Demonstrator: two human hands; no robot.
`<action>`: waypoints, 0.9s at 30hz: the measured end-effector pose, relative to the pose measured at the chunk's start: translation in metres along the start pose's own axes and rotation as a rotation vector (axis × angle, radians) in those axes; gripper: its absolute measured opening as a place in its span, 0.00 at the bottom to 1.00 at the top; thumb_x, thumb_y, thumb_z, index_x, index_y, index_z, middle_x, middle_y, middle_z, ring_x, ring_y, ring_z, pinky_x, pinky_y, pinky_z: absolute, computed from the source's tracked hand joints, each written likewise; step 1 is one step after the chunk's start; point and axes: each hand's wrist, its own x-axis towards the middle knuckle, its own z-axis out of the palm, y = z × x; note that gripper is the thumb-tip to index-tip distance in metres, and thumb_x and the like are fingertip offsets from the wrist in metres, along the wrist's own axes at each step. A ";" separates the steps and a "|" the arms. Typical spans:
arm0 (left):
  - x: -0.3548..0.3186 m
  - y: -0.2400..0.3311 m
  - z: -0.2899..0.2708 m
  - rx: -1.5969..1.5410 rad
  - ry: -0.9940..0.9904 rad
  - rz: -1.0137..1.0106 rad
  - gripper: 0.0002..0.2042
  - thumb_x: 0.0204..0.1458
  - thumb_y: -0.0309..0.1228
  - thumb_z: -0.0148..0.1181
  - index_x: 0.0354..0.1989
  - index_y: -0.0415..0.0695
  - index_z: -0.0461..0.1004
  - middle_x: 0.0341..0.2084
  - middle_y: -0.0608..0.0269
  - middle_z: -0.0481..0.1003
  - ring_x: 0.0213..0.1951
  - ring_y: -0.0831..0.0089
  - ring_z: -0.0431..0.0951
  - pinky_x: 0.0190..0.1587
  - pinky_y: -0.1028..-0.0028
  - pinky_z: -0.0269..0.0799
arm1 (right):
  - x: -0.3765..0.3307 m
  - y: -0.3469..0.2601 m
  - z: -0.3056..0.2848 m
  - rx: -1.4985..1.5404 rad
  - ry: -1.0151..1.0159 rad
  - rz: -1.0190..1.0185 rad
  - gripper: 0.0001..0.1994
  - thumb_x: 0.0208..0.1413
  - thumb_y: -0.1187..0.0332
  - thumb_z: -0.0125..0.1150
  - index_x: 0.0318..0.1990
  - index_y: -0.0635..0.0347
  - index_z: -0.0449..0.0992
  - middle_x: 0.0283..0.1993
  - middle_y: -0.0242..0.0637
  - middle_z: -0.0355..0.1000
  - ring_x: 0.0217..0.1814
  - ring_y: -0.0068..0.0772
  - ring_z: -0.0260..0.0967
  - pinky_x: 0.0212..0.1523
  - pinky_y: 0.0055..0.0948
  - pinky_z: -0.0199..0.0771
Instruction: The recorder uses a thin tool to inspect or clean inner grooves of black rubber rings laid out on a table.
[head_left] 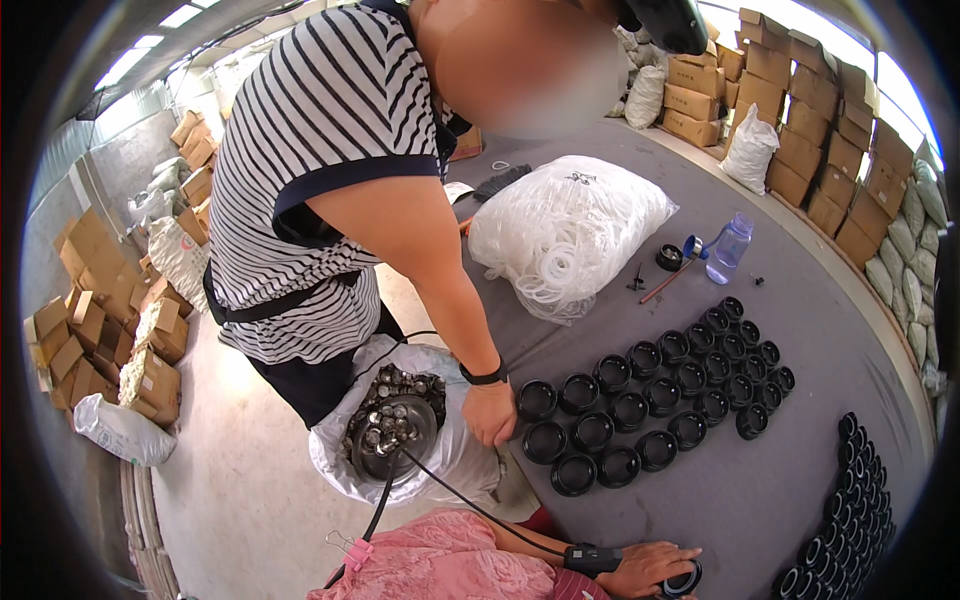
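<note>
My left hand reaches in at the bottom, to the right of a pink lace garment, with a black device strapped at its wrist. Its fingers are closed at the rim of a round black plastic cap low on the grey table; the picture's lower edge cuts off part of this. My right hand is not in view. Up the table stand several rows of similar open black caps. More of these black caps are packed in tight rows at the far right.
A co-worker in a striped shirt leans over the table, one hand by its edge. Beside them a white sack holds shiny metal pieces and a round dish. A bag of white rings and a bottle stand farther back.
</note>
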 end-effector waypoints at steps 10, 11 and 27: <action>0.001 -0.001 0.000 -0.004 -0.005 0.008 0.25 0.45 0.35 0.63 0.54 0.47 0.70 0.61 0.54 0.68 0.52 0.52 0.73 0.55 0.58 0.68 | 0.000 0.002 -0.002 -0.003 0.007 0.004 0.10 0.65 0.64 0.59 0.40 0.63 0.74 0.41 0.48 0.76 0.44 0.40 0.73 0.49 0.36 0.74; 0.001 -0.001 0.000 -0.007 -0.003 0.008 0.25 0.45 0.35 0.63 0.54 0.46 0.70 0.61 0.54 0.68 0.52 0.52 0.73 0.55 0.58 0.68 | 0.000 0.003 -0.002 -0.003 0.006 0.005 0.10 0.65 0.64 0.59 0.40 0.63 0.74 0.41 0.48 0.76 0.44 0.40 0.73 0.49 0.36 0.74; 0.003 -0.001 0.001 -0.017 -0.007 0.020 0.25 0.44 0.34 0.64 0.53 0.44 0.70 0.59 0.50 0.69 0.50 0.50 0.73 0.54 0.57 0.69 | -0.001 0.005 0.000 -0.009 0.019 0.018 0.11 0.64 0.63 0.59 0.40 0.63 0.74 0.40 0.47 0.76 0.42 0.38 0.73 0.47 0.35 0.74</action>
